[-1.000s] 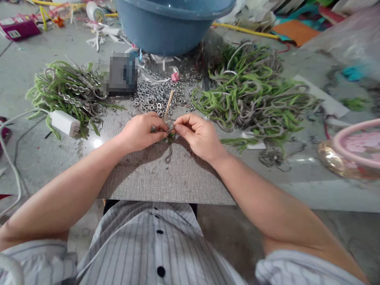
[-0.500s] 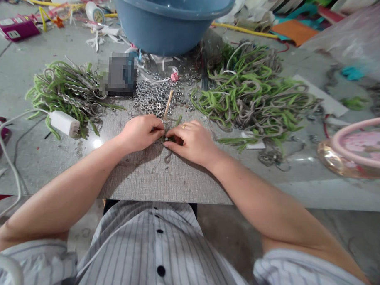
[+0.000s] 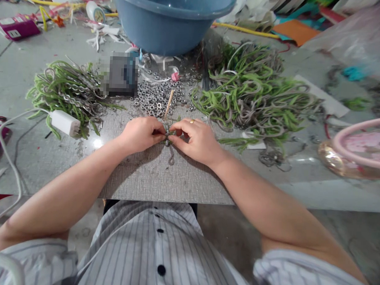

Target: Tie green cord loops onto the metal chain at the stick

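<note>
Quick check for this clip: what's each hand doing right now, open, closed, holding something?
Left hand: closed, pinching the small looped gray cord.
Right hand: partly curled at the same cord; whether it grips cannot be told.

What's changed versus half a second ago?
Right hand has shifted slightly right and forward; the looped cord end has moved slightly right. Any regrip is too small to tell. Left hand nearly unchanged; blue basin and pale stick unmoved.
</note>
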{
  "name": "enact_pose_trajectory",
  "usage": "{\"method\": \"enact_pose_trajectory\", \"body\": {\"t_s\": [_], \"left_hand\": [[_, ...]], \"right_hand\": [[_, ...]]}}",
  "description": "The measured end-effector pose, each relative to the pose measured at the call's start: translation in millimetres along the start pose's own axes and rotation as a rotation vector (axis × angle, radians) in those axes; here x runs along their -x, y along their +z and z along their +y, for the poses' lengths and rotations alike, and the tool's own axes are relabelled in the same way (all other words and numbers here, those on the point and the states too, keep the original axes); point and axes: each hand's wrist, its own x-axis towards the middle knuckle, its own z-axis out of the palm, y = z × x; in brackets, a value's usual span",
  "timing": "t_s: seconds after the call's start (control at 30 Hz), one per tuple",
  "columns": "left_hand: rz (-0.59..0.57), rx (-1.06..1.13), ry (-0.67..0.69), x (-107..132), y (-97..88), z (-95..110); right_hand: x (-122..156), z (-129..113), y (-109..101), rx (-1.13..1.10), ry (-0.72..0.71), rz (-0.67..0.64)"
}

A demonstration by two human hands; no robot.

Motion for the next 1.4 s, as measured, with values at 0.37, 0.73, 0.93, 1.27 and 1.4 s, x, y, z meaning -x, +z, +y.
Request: {"method": "enact_pose_trajectory", "body": {"t_s": [0.37,0.73,0.93,1.27,1.4], "left_hand": [[0.03,0.025,0.032,0.0,0.7,-0.3],[-0.053,-0.083,0.137,3.3,-3.7,0.5],[-0.085,-0.112,0.146,6.5,-7.9,3.3],[-0.138,-0.116,0.101,3.6,-8.4,5.5],[-0.118,-0.085,0.111,2.0,-8.0,3.3]], "right_hand": [[0.3,6.4,8.1,0.049,-0.009,-0.096],[-0.1,-1.0,-0.6,0.057,-0.044,-0.122],[-0.1,-2.6,1.9,0.088,-0.041,-0.149],[-1.1,0.4,2.9,0.066,0.043,-0.109],[-0.6,0.5,2.9,0.065,0.048,-0.114]]}}
